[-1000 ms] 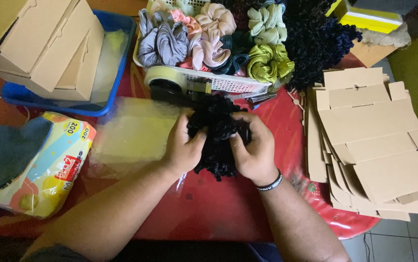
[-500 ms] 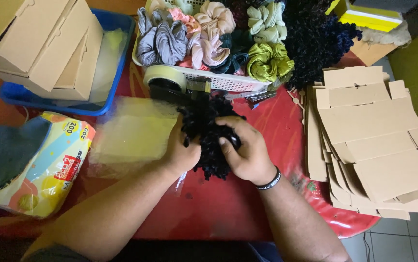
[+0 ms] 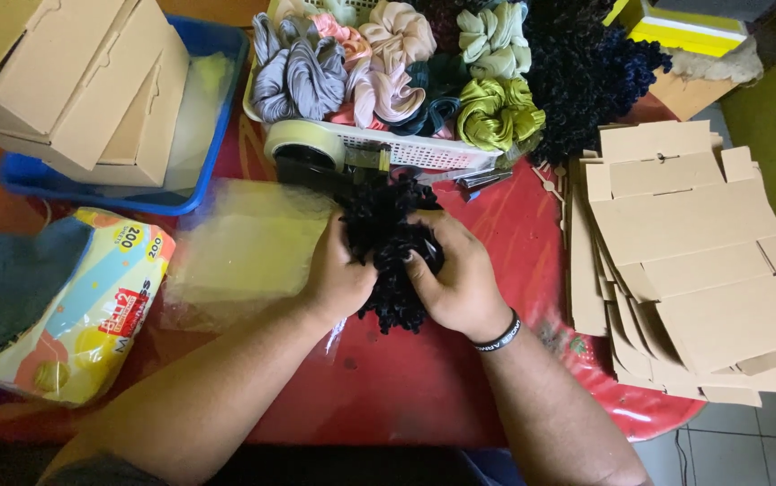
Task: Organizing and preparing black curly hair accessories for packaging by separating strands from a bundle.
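Item: black frilly scrunchie (image 3: 394, 256) — mid-worktop, just before the white basket (image 3: 388, 148) at the far edge. Soft, light, springy, not fragile. Left hand (image 3: 341, 274) and right hand (image 3: 453, 274) both closed on it — best pinched through the bunched middle.

looks like a small home packing corner for handmade hair accessories. shown by a white basket (image 3: 406, 148) heaped with fabric scrunchies (image 3: 388, 63), a stack of flat die-cut cardboard boxes (image 3: 694, 270) waiting unfolded, made-up cartons (image 3: 64, 81) in a blue tray (image 3: 217, 117), a roll of packing tape (image 3: 305, 144) and clear plastic bags (image 3: 244, 247), all crowded on a red-covered table (image 3: 424, 378) over a tiled floor (image 3: 739, 450).
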